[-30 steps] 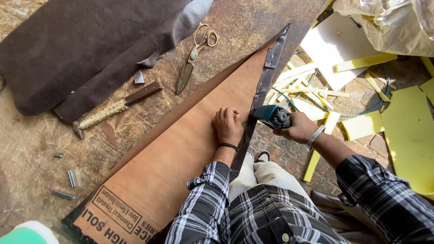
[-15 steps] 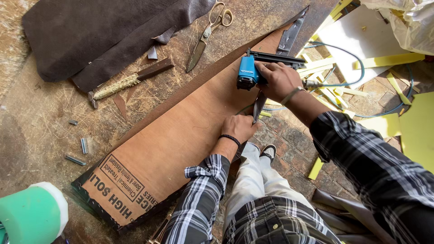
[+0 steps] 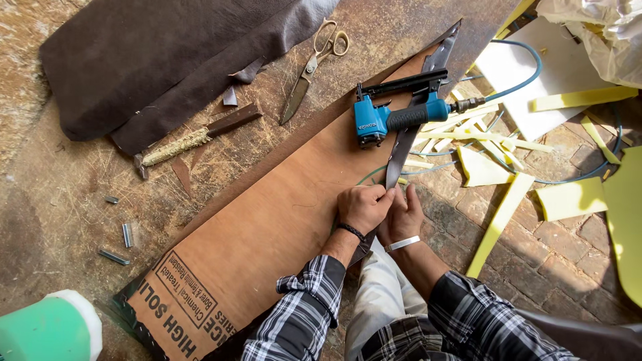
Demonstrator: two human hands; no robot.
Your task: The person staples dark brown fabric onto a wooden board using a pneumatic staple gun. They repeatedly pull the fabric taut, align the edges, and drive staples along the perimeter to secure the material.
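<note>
Plywood panel [image 3: 267, 220]: long tapered board, running from 7 o'clock to 1 o'clock across the worn bench, printed label at its lower end. Dark leather strip [image 3: 401, 144]: lies along the panel's right edge, at 3 o'clock of the board. Left hand [image 3: 363, 207]: closed, pinching the strip against the edge. Right hand [image 3: 403, 215]: fingers curled on the strip from beneath, touching the left. Advice: pull the strip taut and flush before fixing. Blue pneumatic stapler [image 3: 394, 117]: resting on the panel at 12 o'clock of the hands, unheld.
</note>
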